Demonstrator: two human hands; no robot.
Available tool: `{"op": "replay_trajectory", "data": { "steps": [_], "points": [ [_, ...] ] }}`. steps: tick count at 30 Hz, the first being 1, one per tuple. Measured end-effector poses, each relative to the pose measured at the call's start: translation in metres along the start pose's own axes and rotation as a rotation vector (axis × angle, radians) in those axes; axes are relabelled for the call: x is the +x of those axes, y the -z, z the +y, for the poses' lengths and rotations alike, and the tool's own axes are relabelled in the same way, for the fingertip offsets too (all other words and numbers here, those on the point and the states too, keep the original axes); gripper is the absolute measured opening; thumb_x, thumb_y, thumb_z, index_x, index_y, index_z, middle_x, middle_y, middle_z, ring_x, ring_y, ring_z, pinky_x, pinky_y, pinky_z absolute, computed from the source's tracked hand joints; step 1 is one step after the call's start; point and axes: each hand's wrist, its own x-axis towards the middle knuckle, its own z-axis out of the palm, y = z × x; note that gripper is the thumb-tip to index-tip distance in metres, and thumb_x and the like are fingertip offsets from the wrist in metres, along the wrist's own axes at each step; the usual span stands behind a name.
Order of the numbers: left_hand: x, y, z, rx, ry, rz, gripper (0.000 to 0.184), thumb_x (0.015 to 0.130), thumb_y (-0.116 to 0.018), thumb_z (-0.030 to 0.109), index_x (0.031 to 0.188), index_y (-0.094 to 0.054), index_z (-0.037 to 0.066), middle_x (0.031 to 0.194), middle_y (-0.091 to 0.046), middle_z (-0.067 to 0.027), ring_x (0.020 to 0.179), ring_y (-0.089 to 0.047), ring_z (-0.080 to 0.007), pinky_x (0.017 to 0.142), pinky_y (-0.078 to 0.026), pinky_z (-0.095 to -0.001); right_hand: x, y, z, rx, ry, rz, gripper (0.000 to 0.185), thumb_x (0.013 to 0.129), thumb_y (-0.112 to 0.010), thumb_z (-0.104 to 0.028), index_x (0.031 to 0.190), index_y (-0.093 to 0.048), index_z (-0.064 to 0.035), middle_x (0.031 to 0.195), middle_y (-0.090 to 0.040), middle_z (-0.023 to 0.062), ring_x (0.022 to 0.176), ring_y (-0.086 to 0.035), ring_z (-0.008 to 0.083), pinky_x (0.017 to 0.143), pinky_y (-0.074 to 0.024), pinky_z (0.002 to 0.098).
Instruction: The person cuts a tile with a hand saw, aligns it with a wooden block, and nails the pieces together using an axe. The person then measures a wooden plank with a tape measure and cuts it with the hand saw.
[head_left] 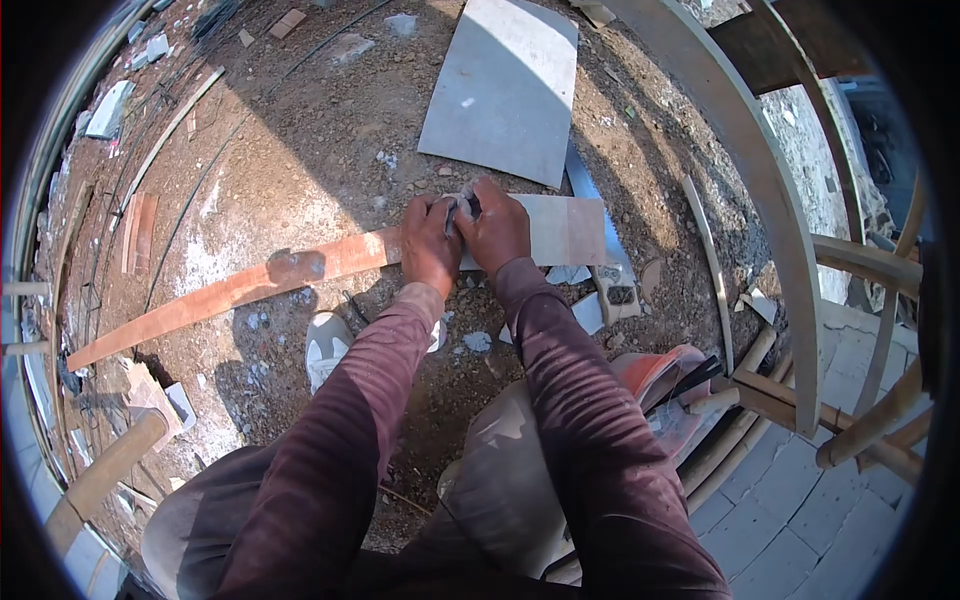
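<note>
My left hand (430, 247) and my right hand (495, 230) are close together over a long wooden plank (330, 260). Both have curled fingers meeting around something small and greyish, too hidden to name. The plank runs from the lower left to beneath the hands, and a pale board section (545, 228) shows right of them; whether it is the same piece is unclear. A hand saw (617, 292) lies by that right end, its bluish blade partly under the board. Beyond my hands is a flat grey panel (505, 85) on the ground.
Rough dirt with rubble surrounds me. Wooden beams (790, 250) and poles rise on the right beside a block wall (800, 500). A red-and-white object (660, 375) sits near my right knee. Thin rods, sticks and brick pieces (140, 232) lie at left.
</note>
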Motion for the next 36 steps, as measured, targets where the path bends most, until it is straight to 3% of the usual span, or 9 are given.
{"op": "replay_trajectory", "data": {
  "steps": [5, 8, 11, 16, 19, 24, 26, 29, 36],
  "points": [
    [0.000, -0.004, -0.001, 0.016, -0.049, 0.045, 0.033, 0.078, -0.069, -0.002, 0.111, -0.070, 0.002, 0.111, -0.060, -0.0168, 0.098, -0.064, -0.0372, 0.084, -0.052, -0.0419, -0.007, 0.011, -0.001, 0.019, -0.074, -0.082, 0.035, 0.081, -0.076, -0.016, 0.110, -0.061, -0.0017, 0.097, -0.067, 0.0186, 0.092, -0.067, 0.0405, 0.079, -0.0545, 0.0475],
    [-0.002, -0.003, -0.001, -0.030, -0.027, 0.033, 0.030, 0.083, -0.072, 0.002, 0.112, -0.070, 0.002, 0.110, -0.061, -0.0187, 0.101, -0.063, -0.0393, 0.088, -0.051, -0.0433, -0.026, 0.047, -0.012, 0.129, -0.008, 0.086, 0.039, 0.082, -0.077, -0.016, 0.113, -0.061, 0.0017, 0.097, -0.067, 0.0194, 0.092, -0.069, 0.0380, 0.081, -0.0547, 0.0433],
    [-0.002, -0.006, -0.004, 0.076, -0.085, 0.042, 0.024, 0.088, -0.073, 0.010, 0.110, -0.069, 0.001, 0.111, -0.060, -0.0189, 0.101, -0.063, -0.0382, 0.086, -0.052, -0.0430, -0.111, 0.108, -0.037, 0.541, -0.390, 0.070, 0.036, 0.084, -0.076, -0.015, 0.111, -0.062, 0.0031, 0.095, -0.066, 0.0189, 0.090, -0.069, 0.0344, 0.081, -0.0541, 0.0405],
    [0.005, -0.015, -0.029, 0.230, -0.214, 0.047, 0.035, 0.095, -0.070, 0.031, 0.107, -0.070, -0.002, 0.106, -0.064, -0.0213, 0.102, -0.060, -0.0383, 0.093, -0.047, -0.0471, -0.359, 0.167, -0.052, 0.218, -0.963, 0.104, 0.025, 0.085, -0.075, -0.013, 0.102, -0.063, 0.0022, 0.093, -0.064, 0.0169, 0.086, -0.067, 0.0337, 0.079, -0.0535, 0.0407],
    [0.008, -0.015, -0.035, 0.247, -0.284, 0.038, 0.034, 0.096, -0.069, 0.031, 0.106, -0.070, -0.002, 0.104, -0.064, -0.0224, 0.100, -0.060, -0.0377, 0.090, -0.047, -0.0468, -0.459, 0.173, -0.055, -0.346, -0.960, -0.040, 0.038, 0.079, -0.079, -0.015, 0.109, -0.060, -0.0014, 0.108, -0.061, 0.0161, 0.101, -0.061, 0.0382, 0.090, -0.0502, 0.0460],
    [0.001, -0.009, -0.009, 0.196, -0.155, 0.029, 0.023, 0.093, -0.071, 0.019, 0.109, -0.069, 0.002, 0.105, -0.060, -0.0166, 0.099, -0.061, -0.0344, 0.088, -0.049, -0.0437, -0.551, 0.148, -0.021, -0.533, -1.037, -0.375, 0.042, 0.079, -0.078, -0.027, 0.109, -0.057, -0.0070, 0.108, -0.060, 0.0155, 0.104, -0.058, 0.0367, 0.093, -0.0442, 0.0491],
    [0.001, -0.006, -0.006, 0.182, -0.228, 0.068, 0.021, 0.091, -0.072, 0.013, 0.109, -0.069, 0.002, 0.105, -0.059, -0.0172, 0.095, -0.062, -0.0360, 0.083, -0.050, -0.0440, -0.570, 0.151, -0.023, -0.519, -1.011, -0.342, 0.032, 0.083, -0.075, -0.028, 0.108, -0.064, -0.0116, 0.098, -0.066, 0.0110, 0.095, -0.065, 0.0347, 0.085, -0.0449, 0.0502],
    [-0.001, -0.008, -0.004, 0.067, -0.073, 0.045, 0.020, 0.090, -0.071, 0.010, 0.108, -0.069, 0.003, 0.107, -0.058, -0.0178, 0.101, -0.060, -0.0377, 0.086, -0.050, -0.0443, -0.538, 0.174, -0.046, -0.362, -1.059, -0.384, 0.029, 0.084, -0.075, -0.026, 0.103, -0.065, -0.0073, 0.092, -0.067, 0.0174, 0.084, -0.067, 0.0431, 0.070, -0.0522, 0.0503],
    [-0.001, -0.006, -0.003, -0.018, -0.013, 0.024, 0.021, 0.088, -0.070, 0.005, 0.109, -0.068, 0.002, 0.110, -0.056, -0.0191, 0.100, -0.059, -0.0385, 0.086, -0.049, -0.0452, -0.350, 0.160, -0.028, 0.277, -0.614, -0.201, 0.023, 0.086, -0.066, -0.015, 0.099, -0.055, 0.0004, 0.084, -0.055, 0.0185, 0.076, -0.057, 0.0376, 0.070, -0.0470, 0.0446]
  ]
}}
